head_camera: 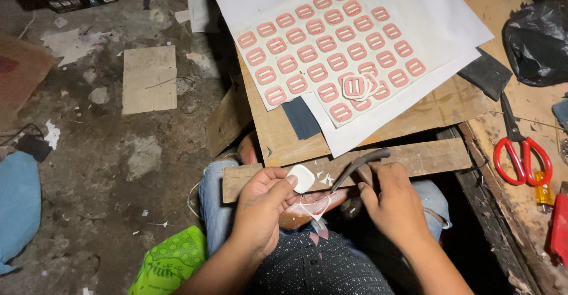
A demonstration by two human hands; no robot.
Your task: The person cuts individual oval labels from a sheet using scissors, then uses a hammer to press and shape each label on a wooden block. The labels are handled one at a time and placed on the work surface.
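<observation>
Two hands | left hand (pixel 263 203) pinches white piece (pixel 303 178) | plank (pixel 426 156) edge

A single view is given, taken from the head and aimed steeply down and forward. The rough wooden plank across the lap (pixel 355 162) is seen close below centre; beyond it the scene is viewed from farther off.

The person wears a dark shirt (pixel 319 268) with small white dots at the bottom centre of the frame, and blue jeans (pixel 214 203). Both forearms are bare, without sleeves.
</observation>
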